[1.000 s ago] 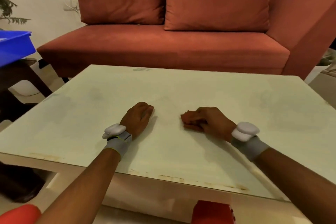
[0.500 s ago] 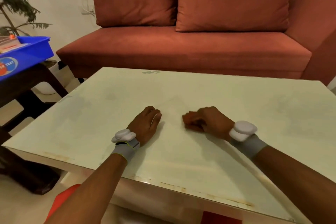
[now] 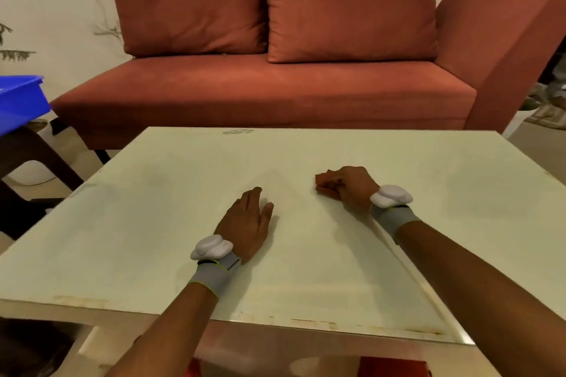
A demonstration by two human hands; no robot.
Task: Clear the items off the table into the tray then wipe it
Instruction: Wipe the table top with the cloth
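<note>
Now R hand (image 3: 352,188) clenches cloth (image 3: 321,184) on table (image 3: 137,239); L hand (image 3: 245,223) flat, fingers straight. Cloth likely soft, light: grip bunched mid.

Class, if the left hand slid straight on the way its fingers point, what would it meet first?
Likely nothing: the left hand crosses bare table to its far edge, left of the right hand and cloth.
</note>
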